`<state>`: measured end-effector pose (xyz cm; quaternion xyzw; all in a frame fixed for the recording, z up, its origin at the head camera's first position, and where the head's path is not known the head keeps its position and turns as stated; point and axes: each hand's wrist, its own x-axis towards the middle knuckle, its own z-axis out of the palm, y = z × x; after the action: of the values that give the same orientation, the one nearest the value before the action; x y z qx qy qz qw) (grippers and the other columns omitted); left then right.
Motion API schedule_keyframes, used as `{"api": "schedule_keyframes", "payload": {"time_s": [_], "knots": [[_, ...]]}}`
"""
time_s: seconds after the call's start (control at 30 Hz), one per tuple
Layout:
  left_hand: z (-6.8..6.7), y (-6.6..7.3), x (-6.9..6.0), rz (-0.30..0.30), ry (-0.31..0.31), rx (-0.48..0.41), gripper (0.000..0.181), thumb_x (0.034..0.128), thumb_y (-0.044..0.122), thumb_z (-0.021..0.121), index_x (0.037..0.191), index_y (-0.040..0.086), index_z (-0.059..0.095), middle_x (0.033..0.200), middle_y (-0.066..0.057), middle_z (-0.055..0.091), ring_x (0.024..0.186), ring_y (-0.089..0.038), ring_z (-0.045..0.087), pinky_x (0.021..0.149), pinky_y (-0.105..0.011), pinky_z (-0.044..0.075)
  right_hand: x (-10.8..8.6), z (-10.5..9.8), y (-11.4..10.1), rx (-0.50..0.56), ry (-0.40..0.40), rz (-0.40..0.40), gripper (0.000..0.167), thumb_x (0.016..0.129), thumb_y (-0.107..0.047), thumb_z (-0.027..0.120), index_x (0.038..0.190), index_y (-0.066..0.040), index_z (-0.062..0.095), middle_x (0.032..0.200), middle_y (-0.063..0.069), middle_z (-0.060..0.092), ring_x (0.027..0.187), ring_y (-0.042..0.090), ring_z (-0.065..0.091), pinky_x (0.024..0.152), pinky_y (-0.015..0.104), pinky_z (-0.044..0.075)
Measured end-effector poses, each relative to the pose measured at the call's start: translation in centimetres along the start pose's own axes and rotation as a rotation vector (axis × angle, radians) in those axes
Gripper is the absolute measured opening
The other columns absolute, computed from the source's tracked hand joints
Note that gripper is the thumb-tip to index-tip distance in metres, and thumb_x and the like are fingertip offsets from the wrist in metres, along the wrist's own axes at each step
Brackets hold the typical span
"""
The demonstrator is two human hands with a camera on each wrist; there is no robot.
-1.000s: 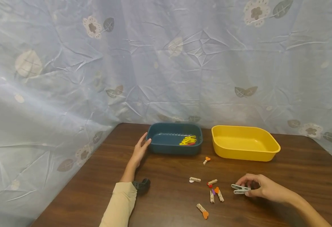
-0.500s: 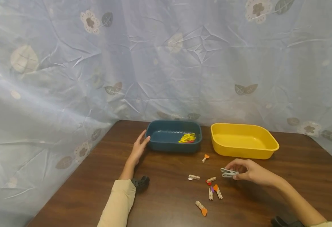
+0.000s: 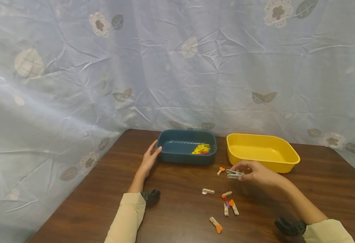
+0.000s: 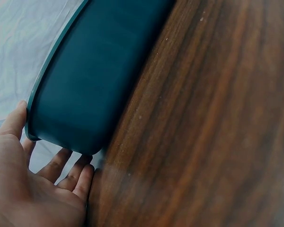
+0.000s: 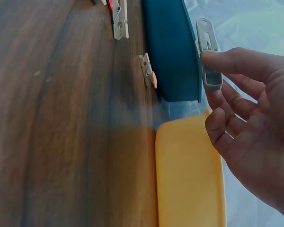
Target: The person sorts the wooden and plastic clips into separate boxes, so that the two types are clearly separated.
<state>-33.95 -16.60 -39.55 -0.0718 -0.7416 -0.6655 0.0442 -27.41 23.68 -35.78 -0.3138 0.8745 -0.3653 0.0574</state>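
My right hand pinches a pale grey plastic clothespin between thumb and fingers, raised above the table in front of the yellow bin. In the right wrist view the thumb presses on the clothespin. At the left end of the dark blue bin, my left hand rests with fingers extended. The left wrist view has the thumb at this bin's rim and the other fingers against its end wall. Several yellow plastic clothespins, with something red under them, lie inside the blue bin.
Several small wooden clothespins with coloured hearts lie on the brown table: one with an orange heart near the bins, one with a white heart, and a cluster nearer the front. A patterned curtain hangs behind.
My right hand has carried the grey clothespin forward and to the left, from the table's right side toward the gap between the bins. The left hand stays at the blue bin.
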Motion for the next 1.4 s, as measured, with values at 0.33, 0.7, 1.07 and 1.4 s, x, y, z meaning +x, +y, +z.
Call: {"api": "schedule_keyframes", "payload": {"time_s": [0.33, 0.7, 1.07, 1.4], "knots": [[0.1, -1.1, 0.5, 0.011, 0.001, -0.035, 0.058, 0.0949, 0.026, 0.053, 0.145, 0.010, 0.028, 0.144, -0.024, 0.025, 0.128, -0.038, 0.029, 0.100, -0.052, 0.027, 2.5, 0.1, -0.5, 0.012, -0.004, -0.010, 0.027, 0.082, -0.009, 0.067, 0.108, -0.007, 0.063, 0.091, 0.004, 0.059, 0.079, 0.023, 0.054, 0.065, 0.031, 0.047], [0.1, -1.8, 1.3, 0.021, 0.005, -0.008, 0.060, 0.0940, 0.031, 0.054, 0.145, 0.011, 0.028, 0.146, -0.020, 0.024, 0.129, -0.036, 0.027, 0.100, -0.051, 0.028, 5.3, 0.6, -1.0, -0.016, 0.089, -0.026, 0.026, 0.079, 0.000, 0.067, 0.105, -0.002, 0.064, 0.084, 0.005, 0.059, 0.075, 0.022, 0.053, 0.061, 0.030, 0.044], [-0.2, -3.0, 1.7, 0.020, 0.007, 0.045, 0.062, 0.0929, 0.042, 0.051, 0.145, 0.020, 0.027, 0.149, -0.013, 0.018, 0.132, -0.033, 0.022, 0.101, -0.053, 0.024, 8.0, 0.3, -0.9, -0.020, 0.127, -0.005, 0.027, 0.081, -0.005, 0.067, 0.107, -0.003, 0.063, 0.081, 0.002, 0.059, 0.071, 0.021, 0.050, 0.061, 0.033, 0.041], [-0.2, -2.9, 1.9, 0.023, 0.035, 0.040, 0.056, 0.0948, 0.034, 0.051, 0.145, 0.019, 0.030, 0.148, -0.012, 0.022, 0.131, -0.032, 0.026, 0.101, -0.050, 0.026, 9.9, 0.1, -1.2, 0.014, 0.156, 0.020, 0.030, 0.083, -0.003, 0.064, 0.112, 0.002, 0.060, 0.096, 0.012, 0.062, 0.081, 0.024, 0.058, 0.068, 0.033, 0.047]]}}
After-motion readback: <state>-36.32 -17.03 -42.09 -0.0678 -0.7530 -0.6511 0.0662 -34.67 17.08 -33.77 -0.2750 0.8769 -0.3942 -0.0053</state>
